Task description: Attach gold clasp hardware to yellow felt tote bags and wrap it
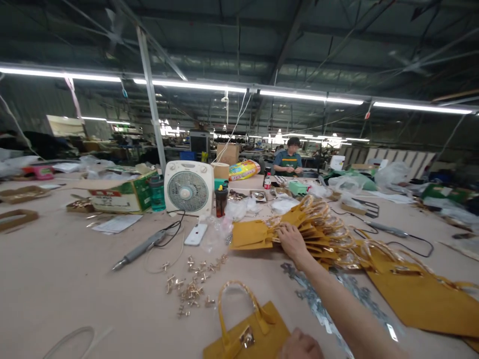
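Observation:
My right hand (292, 243) reaches out to a pile of mustard-yellow bag pieces (318, 227) with plastic-wrapped handles, its fingers closed on the near-left edge of one piece. At the bottom of the head view, a small yellow handbag (258, 331) with a metal turn-lock lies tilted, handle upward. Against its right side is my left hand (301, 345), fingers curled and partly cut off by the frame. Under my right forearm spreads a heap of flat silvery metal plates (318, 304). Small gold-coloured metal fittings (192, 289) lie scattered left of the handbag.
A grey electric screwdriver (140, 249) lies left, near a white phone (195, 234). Behind stand a box fan (189, 188) and dark bottle (221, 201). More yellow bag pieces (419, 289) lie right, below another corded tool (389, 229). A person (288, 158) works across the table.

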A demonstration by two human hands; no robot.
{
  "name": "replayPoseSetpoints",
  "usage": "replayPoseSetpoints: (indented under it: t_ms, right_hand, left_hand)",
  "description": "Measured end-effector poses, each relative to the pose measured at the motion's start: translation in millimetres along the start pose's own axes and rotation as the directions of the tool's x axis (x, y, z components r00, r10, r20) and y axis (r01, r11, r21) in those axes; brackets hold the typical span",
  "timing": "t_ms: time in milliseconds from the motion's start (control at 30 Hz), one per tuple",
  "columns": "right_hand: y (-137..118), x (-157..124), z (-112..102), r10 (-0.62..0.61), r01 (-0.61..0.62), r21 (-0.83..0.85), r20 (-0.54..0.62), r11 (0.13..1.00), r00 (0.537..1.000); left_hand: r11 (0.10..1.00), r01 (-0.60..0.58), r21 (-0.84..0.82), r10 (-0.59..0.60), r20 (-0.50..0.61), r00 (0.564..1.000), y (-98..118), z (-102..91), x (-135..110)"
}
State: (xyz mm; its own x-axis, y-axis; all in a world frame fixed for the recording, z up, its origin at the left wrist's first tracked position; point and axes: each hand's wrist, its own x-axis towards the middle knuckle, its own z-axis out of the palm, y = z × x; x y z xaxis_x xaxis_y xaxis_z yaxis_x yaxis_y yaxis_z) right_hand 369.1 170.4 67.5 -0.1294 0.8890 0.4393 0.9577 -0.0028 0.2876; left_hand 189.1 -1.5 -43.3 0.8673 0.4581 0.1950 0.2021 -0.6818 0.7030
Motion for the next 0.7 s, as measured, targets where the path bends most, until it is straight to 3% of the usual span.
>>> replayPoseSetpoints:
  t_ms: [200,367,533,700]
  right_hand:
    - [27,20,-24,0.003,-0.005,0.021,0.068,1.0,0.998]
    - [37,20,-35,-0.021,0.016,0.053,0.093,0.998,0.995]
    - [25,-2,-28,-0.06,0.053,0.098,0.078,0.994,0.995]
    - [10,-30,-10,-0.059,0.046,0.179,0.068,0.983,0.996]
  left_hand:
    - [0.991,-0.034,0.132,0.048,-0.106,0.993,-9,20.6,-7]
    - [0.975,-0.001,0.223,0.014,-0.056,0.998,-17,29.5,-10]
    - [0.982,0.006,0.19,0.005,-0.053,0.999,-16,25.2,-10]
    - [0.986,-0.058,0.156,0.073,-0.092,0.993,-15,17.9,-14]
